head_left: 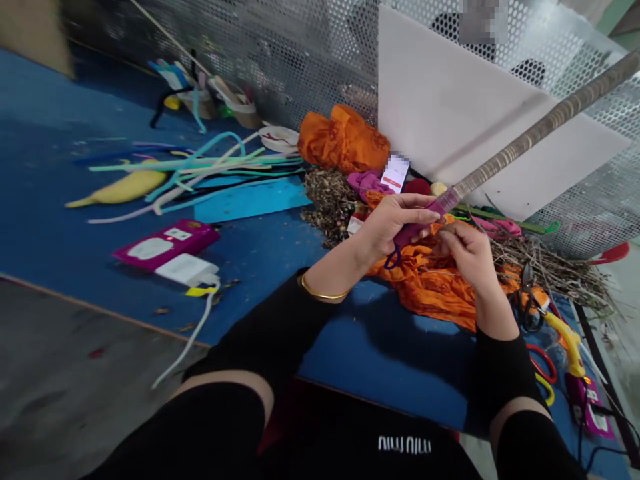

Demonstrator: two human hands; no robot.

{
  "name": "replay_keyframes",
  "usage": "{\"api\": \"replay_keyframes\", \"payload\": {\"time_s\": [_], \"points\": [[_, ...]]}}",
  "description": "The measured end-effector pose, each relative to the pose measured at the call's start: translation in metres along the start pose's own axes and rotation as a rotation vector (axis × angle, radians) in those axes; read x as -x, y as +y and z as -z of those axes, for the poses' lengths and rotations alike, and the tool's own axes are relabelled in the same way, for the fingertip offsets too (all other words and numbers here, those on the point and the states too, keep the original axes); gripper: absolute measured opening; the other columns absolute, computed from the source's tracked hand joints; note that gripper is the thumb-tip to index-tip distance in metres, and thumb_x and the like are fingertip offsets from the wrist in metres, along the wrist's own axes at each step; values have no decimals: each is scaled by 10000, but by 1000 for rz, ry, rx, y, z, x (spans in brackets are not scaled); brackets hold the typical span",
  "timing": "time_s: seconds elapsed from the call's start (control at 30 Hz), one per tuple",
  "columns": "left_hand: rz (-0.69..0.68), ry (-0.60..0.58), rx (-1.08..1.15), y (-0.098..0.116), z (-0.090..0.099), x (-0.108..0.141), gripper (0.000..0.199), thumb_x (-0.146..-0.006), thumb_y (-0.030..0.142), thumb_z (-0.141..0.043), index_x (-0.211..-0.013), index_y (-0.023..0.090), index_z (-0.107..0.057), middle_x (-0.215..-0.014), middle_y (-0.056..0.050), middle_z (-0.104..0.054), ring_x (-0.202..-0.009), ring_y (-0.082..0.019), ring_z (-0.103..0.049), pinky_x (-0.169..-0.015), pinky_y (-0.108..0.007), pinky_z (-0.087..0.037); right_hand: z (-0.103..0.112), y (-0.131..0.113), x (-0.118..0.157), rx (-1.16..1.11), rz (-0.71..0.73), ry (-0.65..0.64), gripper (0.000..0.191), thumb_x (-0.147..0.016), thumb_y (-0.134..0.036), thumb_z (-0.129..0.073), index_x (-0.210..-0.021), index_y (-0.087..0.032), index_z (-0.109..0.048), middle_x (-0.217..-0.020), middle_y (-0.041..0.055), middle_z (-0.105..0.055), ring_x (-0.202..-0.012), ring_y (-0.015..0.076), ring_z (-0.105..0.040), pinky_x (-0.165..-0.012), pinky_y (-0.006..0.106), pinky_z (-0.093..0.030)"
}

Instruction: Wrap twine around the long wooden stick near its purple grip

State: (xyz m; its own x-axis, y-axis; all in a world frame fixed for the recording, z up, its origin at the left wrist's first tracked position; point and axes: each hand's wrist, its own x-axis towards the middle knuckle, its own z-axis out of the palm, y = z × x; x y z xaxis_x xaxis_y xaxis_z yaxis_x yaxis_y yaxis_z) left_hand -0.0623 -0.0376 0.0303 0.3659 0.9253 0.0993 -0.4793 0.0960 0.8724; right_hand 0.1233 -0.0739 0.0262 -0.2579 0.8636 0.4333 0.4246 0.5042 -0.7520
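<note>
A long brown stick (530,137) slants up to the right, its lower end wrapped in purple material (445,202) with a dark blue loop (393,258) at the tip. My left hand (400,223) is closed around the wrapped end. Just right of it, my right hand (463,250) is closed, thumb and fingers pinched together near the wrapping; what they hold is too small to make out. Orange cloth (435,290) lies on the blue table beneath both hands.
Behind stand a white board (470,100) and perforated metal. Pipe cleaners (200,167), a yellow banana-shaped object (130,188) and a purple power strip (167,245) lie left. Dry twigs (565,270), scissors (527,300) and a yellow glue gun (567,340) are right.
</note>
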Motion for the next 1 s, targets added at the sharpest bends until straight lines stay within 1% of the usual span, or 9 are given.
{"api": "replay_keyframes", "payload": {"time_s": [0.07, 0.13, 0.23, 0.3, 0.37, 0.5, 0.67, 0.8, 1.0], "points": [[17, 1, 13, -1, 1, -2, 415, -582, 196, -883, -972, 118, -764, -766, -18, -738, -487, -71, -552, -438, -208, -362, 1, -4, 3, 35, 53, 179, 347, -989, -476, -599, -755, -230, -672, -710, 23, -649, -701, 178, -630, -746, 352, -560], [41, -19, 18, -4, 0, -3, 402, -615, 198, -875, -993, 113, -766, -788, -29, -743, -506, -70, -557, -459, -211, -373, -1, -7, 4, -10, 182, 357, 323, -980, -458, -614, -751, -238, -672, -858, 55, -663, -901, 216, -671, -902, 399, -566], [71, -50, 47, -12, -5, -4, 360, -635, 186, -877, -970, 110, -770, -755, -18, -724, -522, -66, -555, -493, -210, -399, -11, -10, 1, -155, 300, 502, 416, -982, -569, -555, -726, -244, -595, -931, 84, -630, -1045, 266, -688, -1022, 487, -556], [89, -77, 78, -19, -8, -4, 331, -637, 199, -890, -930, 113, -762, -703, 2, -691, -506, -60, -542, -472, -195, -376, -18, -11, -1, -292, 294, 489, 469, -976, -637, -530, -708, -252, -526, -785, 52, -576, -851, 235, -685, -936, 487, -588], [104, -109, 99, -24, -9, -5, 331, -631, 235, -907, -891, 110, -745, -676, 7, -669, -479, -55, -525, -429, -182, -328, -19, -11, -2, -460, 255, 424, 474, -968, -632, -575, -696, -252, -492, -629, -21, -450, -570, 152, -540, -753, 408, -591], [161, -153, 104, -26, -11, -2, 431, -569, 178, -909, -958, 107, -737, -670, 23, -645, -451, -40, -479, -402, -171, -280, -8, -11, -2, -649, 91, 372, 434, -916, -525, -735, -677, -225, -532, -529, -104, -244, -409, 48, -191, -460, 234, -325], [84, -81, -32, -24, -17, 2, 345, -594, 170, -857, -920, 92, -775, -543, 59, -551, -413, -26, -373, -414, -186, -231, -5, -18, 2, -572, -11, 424, 452, -847, -506, -814, -644, -200, -552, -546, -86, -378, -449, 33, -253, -469, 221, -258], [11, -32, -97, -25, -19, 4, 252, -608, 208, -836, -829, 102, -778, -505, 53, -531, -409, -30, -370, -414, -192, -201, -15, -27, 9, -462, 17, 438, 453, -890, -497, -770, -648, -193, -538, -585, -67, -449, -478, 35, -262, -474, 224, -241], [51, -74, -90, -24, -18, 4, 328, -593, 207, -825, -893, 93, -760, -524, 42, -572, -401, -39, -407, -390, -183, -195, -20, -34, 23, -310, 106, 433, 398, -970, -480, -690, -701, -199, -604, -578, -65, -429, -498, 53, -312, -495, 229, -290]]}}
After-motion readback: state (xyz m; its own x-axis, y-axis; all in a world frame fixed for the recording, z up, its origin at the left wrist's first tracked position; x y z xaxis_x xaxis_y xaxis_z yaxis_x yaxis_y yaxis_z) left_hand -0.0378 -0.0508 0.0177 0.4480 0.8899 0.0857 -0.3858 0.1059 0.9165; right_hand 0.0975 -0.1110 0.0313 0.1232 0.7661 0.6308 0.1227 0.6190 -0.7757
